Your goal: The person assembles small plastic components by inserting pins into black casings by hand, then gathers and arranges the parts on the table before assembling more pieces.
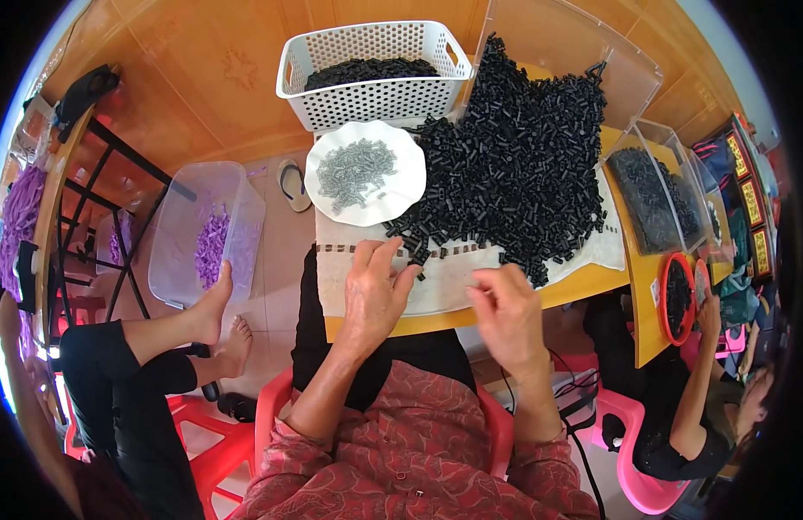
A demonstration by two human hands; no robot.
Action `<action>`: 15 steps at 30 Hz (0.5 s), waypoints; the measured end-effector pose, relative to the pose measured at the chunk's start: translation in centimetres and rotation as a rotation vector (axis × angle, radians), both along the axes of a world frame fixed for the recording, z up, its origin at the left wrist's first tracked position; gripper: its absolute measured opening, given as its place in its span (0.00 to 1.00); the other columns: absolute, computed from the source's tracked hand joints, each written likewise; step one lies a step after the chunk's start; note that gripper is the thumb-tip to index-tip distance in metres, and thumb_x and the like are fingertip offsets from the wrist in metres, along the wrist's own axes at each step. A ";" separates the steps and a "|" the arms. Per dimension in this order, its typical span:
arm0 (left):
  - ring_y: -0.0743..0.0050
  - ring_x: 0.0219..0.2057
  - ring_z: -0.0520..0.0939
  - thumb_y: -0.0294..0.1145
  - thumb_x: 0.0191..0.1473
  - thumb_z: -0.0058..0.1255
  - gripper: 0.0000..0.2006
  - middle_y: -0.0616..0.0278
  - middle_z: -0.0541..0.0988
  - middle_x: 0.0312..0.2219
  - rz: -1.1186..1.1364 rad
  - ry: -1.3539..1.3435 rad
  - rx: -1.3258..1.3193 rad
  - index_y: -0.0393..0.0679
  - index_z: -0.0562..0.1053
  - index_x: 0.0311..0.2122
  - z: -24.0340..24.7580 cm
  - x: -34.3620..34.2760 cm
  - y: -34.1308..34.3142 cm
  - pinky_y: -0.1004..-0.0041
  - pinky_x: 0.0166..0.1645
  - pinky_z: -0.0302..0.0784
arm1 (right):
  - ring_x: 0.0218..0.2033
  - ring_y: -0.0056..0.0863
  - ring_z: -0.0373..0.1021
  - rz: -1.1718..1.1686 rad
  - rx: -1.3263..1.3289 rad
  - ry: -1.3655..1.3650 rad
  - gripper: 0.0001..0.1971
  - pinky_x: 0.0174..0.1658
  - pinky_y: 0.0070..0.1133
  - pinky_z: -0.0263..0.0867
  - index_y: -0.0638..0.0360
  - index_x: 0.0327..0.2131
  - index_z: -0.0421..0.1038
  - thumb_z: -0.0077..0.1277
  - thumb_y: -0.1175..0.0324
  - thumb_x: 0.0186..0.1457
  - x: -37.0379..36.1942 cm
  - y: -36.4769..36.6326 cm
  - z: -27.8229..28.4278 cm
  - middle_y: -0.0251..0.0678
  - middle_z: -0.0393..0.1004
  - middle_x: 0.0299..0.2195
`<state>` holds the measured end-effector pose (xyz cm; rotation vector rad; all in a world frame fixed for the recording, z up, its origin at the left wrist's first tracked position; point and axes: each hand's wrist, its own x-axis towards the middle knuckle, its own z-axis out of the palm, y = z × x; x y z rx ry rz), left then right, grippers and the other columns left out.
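Two hands (373,290) (512,316) beside loose black pieces (527,156)

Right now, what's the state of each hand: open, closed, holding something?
Left hand: fingers loosely bent near the black pieces; cannot tell whether it grips one.
Right hand: fingers curled; cannot tell whether it holds anything.

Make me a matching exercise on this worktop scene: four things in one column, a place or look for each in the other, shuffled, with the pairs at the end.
1. Black heap
2. Plate
3. Basket
4. Beige sandal

A. White, with perforated walls
B. On the floor
C. Lies partly on the cloth
D. Wavy-edged, holding clear pieces

Pairs: 1-C, 2-D, 3-A, 4-B
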<state>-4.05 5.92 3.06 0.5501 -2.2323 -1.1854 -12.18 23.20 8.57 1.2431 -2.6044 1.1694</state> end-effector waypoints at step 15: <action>0.60 0.29 0.77 0.21 0.46 0.59 0.16 0.50 0.73 0.37 0.022 0.017 -0.148 0.33 0.73 0.43 0.3 -1.5 0.9 0.68 0.33 0.75 | 0.37 0.41 0.70 -0.247 0.100 0.135 0.16 0.39 0.32 0.67 0.59 0.43 0.72 0.51 0.81 0.48 -4.5 -2.2 -1.6 0.38 0.72 0.37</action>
